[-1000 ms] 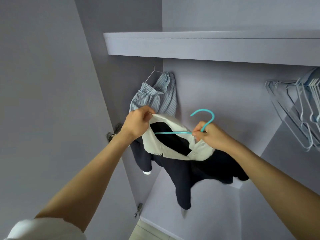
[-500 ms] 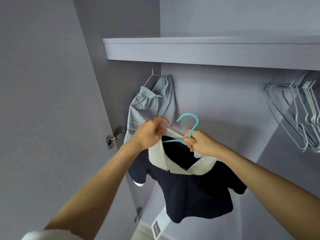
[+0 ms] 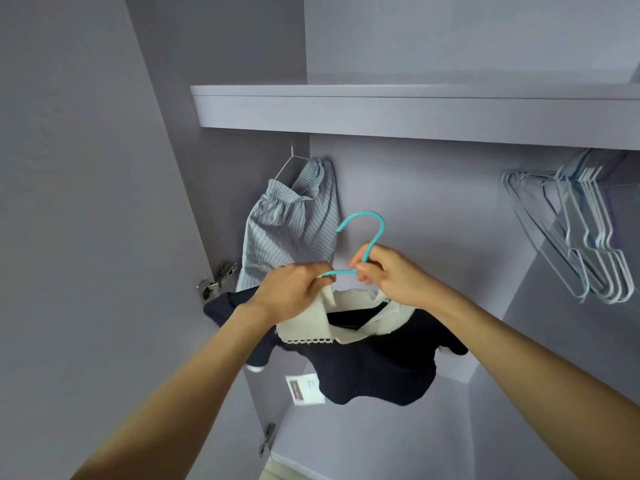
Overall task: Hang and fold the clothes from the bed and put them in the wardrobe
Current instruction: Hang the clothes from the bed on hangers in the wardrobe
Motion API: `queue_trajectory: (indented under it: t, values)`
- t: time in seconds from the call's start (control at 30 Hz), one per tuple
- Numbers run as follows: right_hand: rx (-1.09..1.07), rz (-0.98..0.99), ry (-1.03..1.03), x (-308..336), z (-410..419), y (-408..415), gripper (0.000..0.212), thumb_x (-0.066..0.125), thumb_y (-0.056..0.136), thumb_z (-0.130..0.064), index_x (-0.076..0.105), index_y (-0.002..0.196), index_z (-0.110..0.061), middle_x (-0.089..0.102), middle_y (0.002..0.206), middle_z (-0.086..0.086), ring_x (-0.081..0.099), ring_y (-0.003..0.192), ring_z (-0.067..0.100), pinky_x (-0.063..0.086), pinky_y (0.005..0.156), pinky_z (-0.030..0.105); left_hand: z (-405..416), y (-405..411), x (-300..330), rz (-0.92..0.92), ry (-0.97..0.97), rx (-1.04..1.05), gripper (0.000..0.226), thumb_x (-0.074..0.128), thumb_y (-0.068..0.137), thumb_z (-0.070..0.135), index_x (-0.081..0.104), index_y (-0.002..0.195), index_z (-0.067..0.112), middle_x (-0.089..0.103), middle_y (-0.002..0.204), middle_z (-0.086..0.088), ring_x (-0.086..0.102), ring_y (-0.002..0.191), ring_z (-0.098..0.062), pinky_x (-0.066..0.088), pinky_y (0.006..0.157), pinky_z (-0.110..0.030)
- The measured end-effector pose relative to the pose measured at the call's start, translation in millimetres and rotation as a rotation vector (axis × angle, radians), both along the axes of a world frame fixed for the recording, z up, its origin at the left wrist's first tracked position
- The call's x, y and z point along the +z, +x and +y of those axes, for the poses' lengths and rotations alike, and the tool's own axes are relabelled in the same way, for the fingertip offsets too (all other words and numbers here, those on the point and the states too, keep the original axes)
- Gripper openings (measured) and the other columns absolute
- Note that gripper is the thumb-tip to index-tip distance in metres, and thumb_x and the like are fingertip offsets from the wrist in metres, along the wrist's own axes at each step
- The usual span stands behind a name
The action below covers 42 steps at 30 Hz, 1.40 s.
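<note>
the navy top [image 3: 377,368] has swung level and risen on the teal hanger [image 3: 367,237]. right hand [image 3: 391,275] pinches the hook's neck, left hand [image 3: 294,292] grips the collar; the rail lies up-right, nearer the right hand.

teal hanger [image 3: 364,237] arms hidden inside navy top [image 3: 377,368], paper tag [image 3: 304,389] print unreadable

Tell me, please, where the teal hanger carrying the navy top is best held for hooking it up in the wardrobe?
Probably at the neck just below the hook of the teal hanger, from the near side, where the right hand pinches it. That leaves the curved hook free above the fingers, while the navy top hangs clear below.
</note>
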State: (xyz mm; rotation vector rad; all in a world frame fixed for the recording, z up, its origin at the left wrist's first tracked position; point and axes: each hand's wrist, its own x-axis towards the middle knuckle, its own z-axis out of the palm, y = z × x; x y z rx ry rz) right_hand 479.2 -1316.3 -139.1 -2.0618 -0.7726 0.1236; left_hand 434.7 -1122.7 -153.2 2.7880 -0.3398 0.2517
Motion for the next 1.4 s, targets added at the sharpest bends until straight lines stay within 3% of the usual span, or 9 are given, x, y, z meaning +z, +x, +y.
queue_trajectory:
  t: [0.1,0.2,0.47,0.57,0.93,1.1,1.17,1.27,1.4]
  values:
    - [-0.024,-0.053,0.099,1,-11,3,0.025,0.045,0.094,0.002,0.056,0.108,-0.015,0.062,0.101,-0.005,0.06,0.093,0.006,0.044,0.093,0.019,5,-2,-5,-0.077,-0.133,0.099,0.023,0.044,0.098,0.03,0.061,0.113,0.023,0.068,0.096,-0.004,0.06,0.094,-0.031,0.046,0.074,-0.038]
    - [-0.202,-0.155,-0.089,-16,-40,12,0.034,0.044,0.093,0.001,0.057,0.123,-0.011,0.059,0.117,-0.005,0.054,0.107,0.008,0.04,0.1,0.025,14,-2,-12,-0.066,-0.269,0.159,0.021,0.048,0.097,0.025,0.064,0.111,0.024,0.068,0.091,-0.001,0.062,0.089,-0.03,0.047,0.073,-0.036]
    - [-0.288,-0.265,-0.498,-52,-64,23,0.026,0.054,0.094,-0.026,0.061,0.116,-0.016,0.046,0.102,-0.006,0.051,0.104,0.018,0.041,0.087,0.033,18,-4,-11,-0.013,-0.317,0.23,0.021,0.051,0.096,0.026,0.067,0.108,0.034,0.069,0.097,0.012,0.061,0.093,-0.017,0.046,0.08,-0.031]
    - [-0.315,-0.291,-0.419,-58,-62,25,0.016,0.056,0.092,-0.023,0.066,0.096,-0.01,0.047,0.094,-0.007,0.051,0.095,0.017,0.038,0.075,0.029,21,-5,-13,-0.026,-0.337,0.178,0.02,0.054,0.095,0.027,0.069,0.108,0.03,0.07,0.103,0.011,0.061,0.095,-0.018,0.049,0.079,-0.033]
    - [-0.438,-0.626,-0.109,-41,-62,20,0.017,0.054,0.089,-0.003,0.069,0.087,-0.011,0.061,0.089,0.001,0.054,0.069,0.015,0.043,0.06,0.029,27,1,-20,-0.196,-0.259,0.365,0.025,0.052,0.094,0.011,0.068,0.114,0.014,0.065,0.097,-0.017,0.043,0.108,-0.032,0.037,0.079,-0.033]
    - [-0.592,-0.25,-0.1,-68,-77,33,0.033,0.047,0.096,-0.01,0.053,0.128,-0.008,0.053,0.125,0.01,0.058,0.102,0.028,0.046,0.085,0.037,36,4,-17,-0.323,-0.363,0.382,0.026,0.057,0.092,0.009,0.067,0.115,0.004,0.069,0.104,-0.012,0.044,0.107,-0.028,0.03,0.085,-0.014]
    - [-0.665,-0.02,-0.03,-71,-79,38,0.044,0.044,0.098,-0.017,0.038,0.14,-0.007,0.042,0.141,0.01,0.056,0.111,0.033,0.046,0.093,0.041,45,7,-17,-0.355,-0.416,0.396,0.023,0.061,0.09,0.01,0.07,0.11,0.004,0.071,0.104,-0.009,0.051,0.106,-0.031,0.037,0.089,-0.02]
    - [-0.658,0.279,0.234,-62,-72,44,0.049,0.04,0.1,-0.027,0.028,0.144,-0.01,0.045,0.127,0.0,0.059,0.072,0.022,0.048,0.062,0.029,50,4,-10,-0.37,-0.504,0.357,0.018,0.063,0.089,0.013,0.073,0.104,0.008,0.07,0.102,0.004,0.059,0.105,-0.031,0.047,0.092,-0.04]
    - [-0.662,0.41,0.532,-41,-66,58,0.035,0.045,0.098,-0.033,0.052,0.116,-0.003,0.053,0.094,0.008,0.048,0.056,0.016,0.038,0.053,0.025,49,0,-2,-0.393,-0.518,0.343,0.018,0.063,0.089,0.012,0.074,0.103,0.009,0.066,0.102,0.01,0.057,0.107,-0.026,0.044,0.095,-0.035]
